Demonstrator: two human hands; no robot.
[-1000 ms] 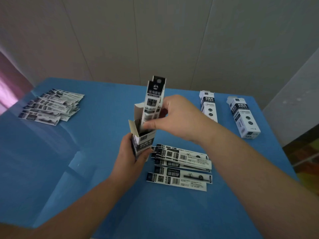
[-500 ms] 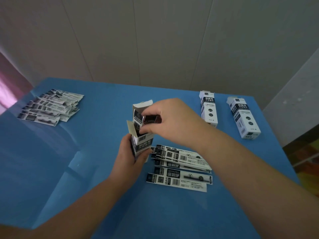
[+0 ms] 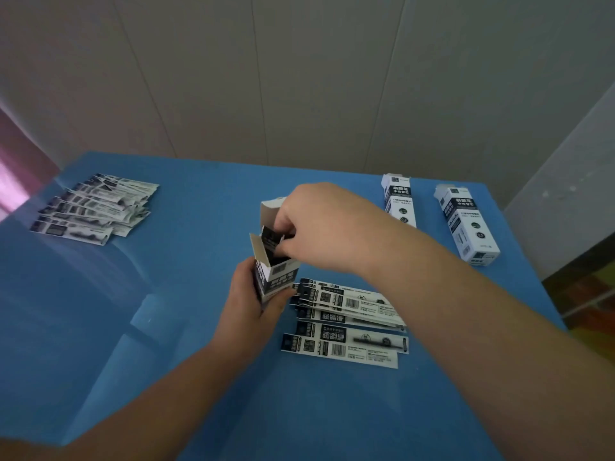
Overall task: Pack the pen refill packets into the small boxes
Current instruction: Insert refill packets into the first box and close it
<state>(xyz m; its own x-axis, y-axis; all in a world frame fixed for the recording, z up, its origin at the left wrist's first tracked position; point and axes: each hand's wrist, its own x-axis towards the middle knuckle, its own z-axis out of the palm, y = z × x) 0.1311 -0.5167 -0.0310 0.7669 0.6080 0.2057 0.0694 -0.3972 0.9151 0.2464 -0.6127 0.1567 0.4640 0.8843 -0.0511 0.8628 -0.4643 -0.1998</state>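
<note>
Item: open box [image 3: 278,277], upright, gripped low by the left hand [image 3: 248,306], fingers wrapped round its body, flaps [image 3: 259,249] standing open. Contents: packets [image 3: 273,242], dark tops just showing at the mouth, pinched by the right hand [image 3: 327,224] fingers. Step, as judged: seating the packets fully. Method: keep the box vertical, press straight down on the tops, hold the flaps clear, release only once flush. Stock: 1 loose stack [image 3: 346,319] on the blue surface [image 3: 199,327] just beside the box; 1 fan [image 3: 95,207] far left; 2 closed boxes [image 3: 399,199] lying far right.
</note>
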